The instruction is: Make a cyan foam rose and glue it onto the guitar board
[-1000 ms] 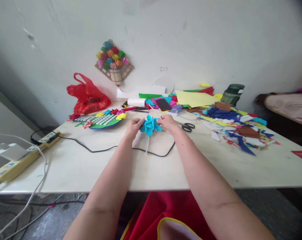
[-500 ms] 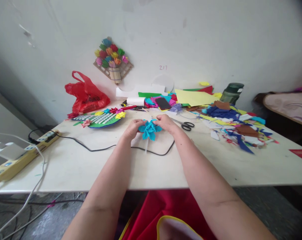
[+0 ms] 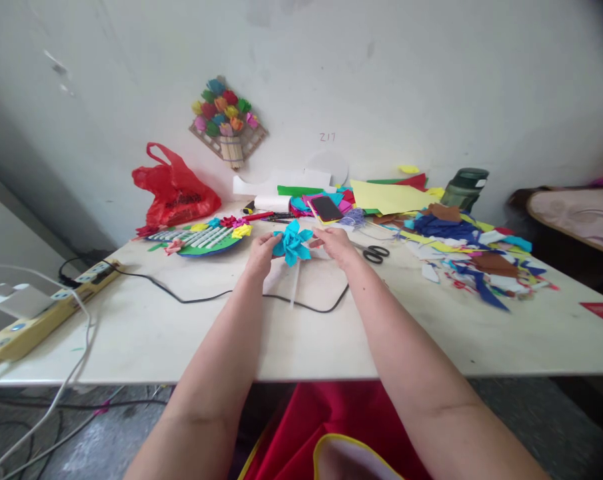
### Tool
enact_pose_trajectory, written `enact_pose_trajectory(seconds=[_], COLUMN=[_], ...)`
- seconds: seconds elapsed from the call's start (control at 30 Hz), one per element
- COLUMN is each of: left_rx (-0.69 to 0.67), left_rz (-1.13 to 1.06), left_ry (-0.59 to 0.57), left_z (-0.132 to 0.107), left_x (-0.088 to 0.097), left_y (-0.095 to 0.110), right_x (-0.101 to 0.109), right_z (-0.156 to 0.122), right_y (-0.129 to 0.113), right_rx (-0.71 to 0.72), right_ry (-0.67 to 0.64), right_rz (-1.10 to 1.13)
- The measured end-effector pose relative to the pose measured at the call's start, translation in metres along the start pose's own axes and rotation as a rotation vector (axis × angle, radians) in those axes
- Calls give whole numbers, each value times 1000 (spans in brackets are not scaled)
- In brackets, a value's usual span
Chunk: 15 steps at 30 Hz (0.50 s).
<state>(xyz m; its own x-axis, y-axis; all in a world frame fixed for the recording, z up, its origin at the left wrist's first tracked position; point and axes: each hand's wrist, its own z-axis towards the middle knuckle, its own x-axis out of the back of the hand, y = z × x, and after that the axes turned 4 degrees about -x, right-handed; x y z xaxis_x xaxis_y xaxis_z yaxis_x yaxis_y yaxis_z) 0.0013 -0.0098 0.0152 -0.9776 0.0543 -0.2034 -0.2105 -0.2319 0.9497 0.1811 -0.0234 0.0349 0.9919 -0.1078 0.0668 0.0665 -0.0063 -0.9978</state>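
A bright blue paper flower (image 3: 293,244) with pointed petals is held up above the table, its front turned toward me. My left hand (image 3: 264,255) pinches it by the petals on its left side. On the other side, my right hand (image 3: 334,244) has its fingers a little apart, right at the tips of the right petals. Below the flower a thin whitish stick (image 3: 294,285) runs down across a black cable (image 3: 231,292); whether it joins the flower I cannot tell. Black-handled scissors (image 3: 375,253) lie just beyond my right wrist.
Left of my hands is a green round piece (image 3: 206,248) with white rolls and paper flowers. A red plastic bag (image 3: 178,190) stands behind it. Paper scraps (image 3: 481,253) cover the right side, near a green bottle (image 3: 464,189). A phone (image 3: 326,208) lies at the back; a power strip (image 3: 56,313) sits left.
The blue flower has been raised and tipped, so its face shows more. My right fingers have loosened from its petal and spread slightly; my left hand still grips it.
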Motion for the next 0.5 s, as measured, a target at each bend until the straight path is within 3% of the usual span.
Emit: enact_pose_trajectory(seconds=[0.27, 0.5], left_rx=[-50, -39], left_rz=[-107, -118], left_ry=[88, 25], left_z=[-1, 0], left_x=[-2, -3], left_y=[1, -3], right_x=[-8, -18], right_z=[-4, -7], right_y=[-1, 0], right_rx=[-96, -94], right_ry=[-167, -76], right_rz=[92, 106])
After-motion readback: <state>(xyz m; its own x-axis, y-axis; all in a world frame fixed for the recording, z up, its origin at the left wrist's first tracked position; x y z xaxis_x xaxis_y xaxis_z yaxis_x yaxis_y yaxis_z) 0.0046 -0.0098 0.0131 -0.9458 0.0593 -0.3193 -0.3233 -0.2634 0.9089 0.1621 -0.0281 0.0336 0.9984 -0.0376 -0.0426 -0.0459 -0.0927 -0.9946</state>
